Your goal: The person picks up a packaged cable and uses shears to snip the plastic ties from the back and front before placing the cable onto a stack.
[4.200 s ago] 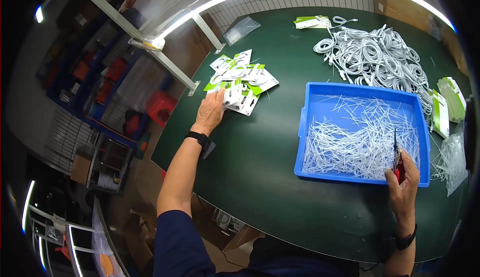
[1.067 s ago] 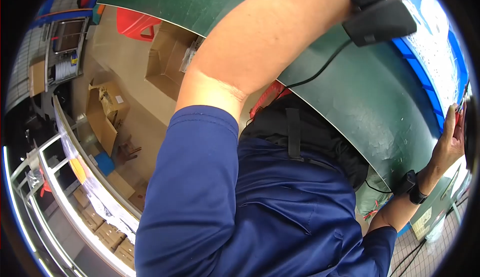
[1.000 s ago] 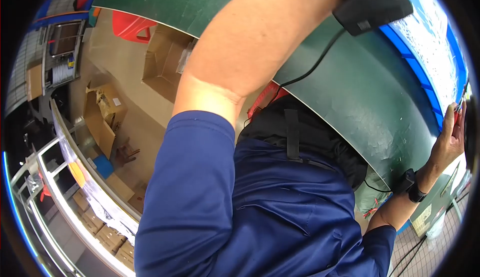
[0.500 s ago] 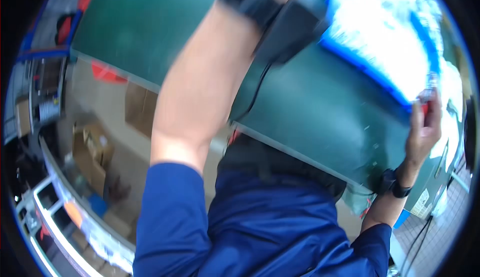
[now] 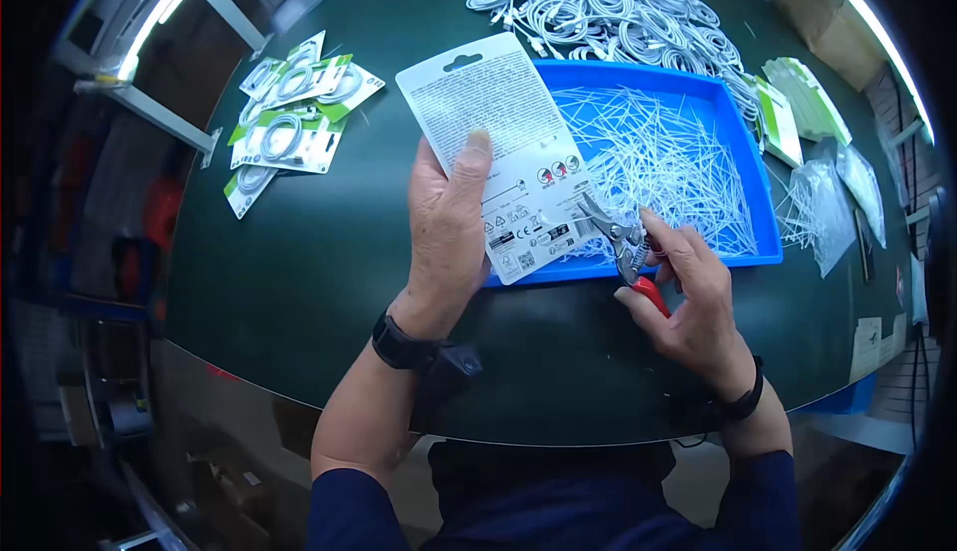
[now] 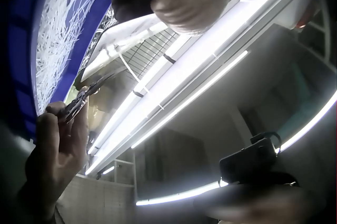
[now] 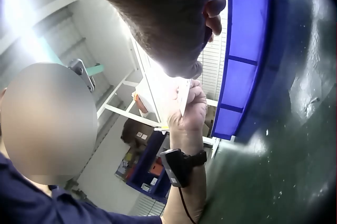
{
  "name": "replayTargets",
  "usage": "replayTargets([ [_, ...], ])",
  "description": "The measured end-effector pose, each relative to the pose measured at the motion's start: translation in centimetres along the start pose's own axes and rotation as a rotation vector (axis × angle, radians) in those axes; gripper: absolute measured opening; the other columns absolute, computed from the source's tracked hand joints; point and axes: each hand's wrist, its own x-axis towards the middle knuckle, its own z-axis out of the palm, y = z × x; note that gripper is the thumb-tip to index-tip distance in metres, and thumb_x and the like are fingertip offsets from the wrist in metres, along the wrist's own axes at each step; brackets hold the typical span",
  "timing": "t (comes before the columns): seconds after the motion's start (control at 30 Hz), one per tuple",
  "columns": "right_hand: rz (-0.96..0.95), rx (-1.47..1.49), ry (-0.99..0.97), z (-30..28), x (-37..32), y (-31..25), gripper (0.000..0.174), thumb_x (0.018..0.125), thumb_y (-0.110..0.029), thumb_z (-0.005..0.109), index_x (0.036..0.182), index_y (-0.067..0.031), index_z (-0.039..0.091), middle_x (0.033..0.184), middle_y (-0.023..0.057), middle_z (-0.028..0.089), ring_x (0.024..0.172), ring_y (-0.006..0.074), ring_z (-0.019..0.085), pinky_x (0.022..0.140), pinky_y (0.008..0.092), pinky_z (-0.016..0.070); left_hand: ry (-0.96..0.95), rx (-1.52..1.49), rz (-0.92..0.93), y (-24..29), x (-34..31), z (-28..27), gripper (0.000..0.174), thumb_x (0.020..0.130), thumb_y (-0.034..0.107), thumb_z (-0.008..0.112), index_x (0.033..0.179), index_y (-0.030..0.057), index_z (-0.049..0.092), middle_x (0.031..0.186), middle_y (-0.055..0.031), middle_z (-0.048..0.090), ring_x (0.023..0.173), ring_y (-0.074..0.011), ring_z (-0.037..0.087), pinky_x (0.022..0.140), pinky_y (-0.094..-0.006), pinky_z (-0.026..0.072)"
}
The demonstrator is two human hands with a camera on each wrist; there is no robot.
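My left hand (image 5: 447,222) grips a hang-tab package card (image 5: 518,152) in the head view, thumb on its printed back, which faces me. The card is tilted over the left part of the blue tray (image 5: 618,73). My right hand (image 5: 698,302) holds red-handled snips (image 5: 630,252), their parted blades overlapping the card's lower right edge. Thin white plastic strips (image 5: 678,162) cover much of the tray's floor. From the left wrist, the snips (image 6: 84,98) point up toward the card. In the right wrist view the card (image 7: 185,97) appears edge-on in my left hand.
Several packaged cable cards (image 5: 289,137) lie piled at the left of the green table (image 5: 329,292). Coiled grey cables (image 5: 618,3) heap behind the tray. Green-and-white cards (image 5: 797,103) and a clear plastic bag (image 5: 829,212) lie at the right.
My left hand, first at the pile of packages, now holds a card above the tray. My right hand keeps the snips and has come to the card. The head view dipped to my torso and returned.
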Motion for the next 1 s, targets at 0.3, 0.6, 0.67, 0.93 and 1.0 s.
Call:
replayTargets([
  [0.3,-0.033,-0.08,0.0,-0.2,-0.3,0.2,0.082,0.074,-0.014,0.09,0.148,-0.004,0.057,0.091,0.0108,0.063,0.077,0.0258,0.062,0.066,0.0371,0.0521,0.057,0.063,0.126,-0.8,-0.6,0.1,0.039,0.112,0.026,0.052,0.14,-0.0002,0.046,0.128,-0.0173,0.065,0.11,-0.0222,0.072,0.091,-0.0354,0.0637],
  [0.6,-0.075,-0.129,-0.044,0.1,-0.5,-0.5,0.083,0.073,-0.017,0.091,0.147,-0.0046,0.057,0.093,0.011,0.06,0.078,0.0259,0.062,0.064,0.0379,0.0515,0.057,0.042,0.099,-1.4,-0.9,0.5,0.039,0.113,0.025,0.051,0.141,-0.0014,0.046,0.13,-0.0179,0.065,0.112,-0.0225,0.072,0.092,-0.0359,0.0633],
  [0.67,-0.075,-0.146,-0.049,0.2,-0.6,-0.5,0.083,0.073,-0.017,0.091,0.148,-0.0048,0.057,0.092,0.0105,0.059,0.078,0.0257,0.061,0.064,0.038,0.0513,0.068,0.045,0.1,-1.4,-1.0,0.6,0.039,0.112,0.025,0.051,0.141,-0.0015,0.046,0.129,-0.018,0.065,0.111,-0.0228,0.072,0.092,-0.0363,0.0635],
  [0.93,-0.044,-0.155,-0.051,0.5,-0.9,-0.8,0.08,0.076,-0.016,0.089,0.148,-0.0043,0.056,0.092,0.0115,0.059,0.078,0.0277,0.063,0.063,0.0399,0.0522,0.168,0.055,0.125,-2.3,-1.5,1.3,0.036,0.112,0.022,0.049,0.139,-0.0012,0.047,0.126,-0.0179,0.066,0.108,-0.0247,0.074,0.09,-0.0382,0.0647],
  [1.0,-0.035,-0.16,-0.052,0.7,-1.0,-0.9,0.079,0.077,-0.016,0.088,0.148,-0.004,0.056,0.092,0.0118,0.06,0.078,0.0284,0.064,0.064,0.0401,0.0526,0.195,0.024,0.116,-2.5,-1.6,1.5,0.035,0.112,0.022,0.047,0.139,-0.0011,0.047,0.126,-0.0182,0.066,0.108,-0.0254,0.074,0.09,-0.0386,0.0648],
])
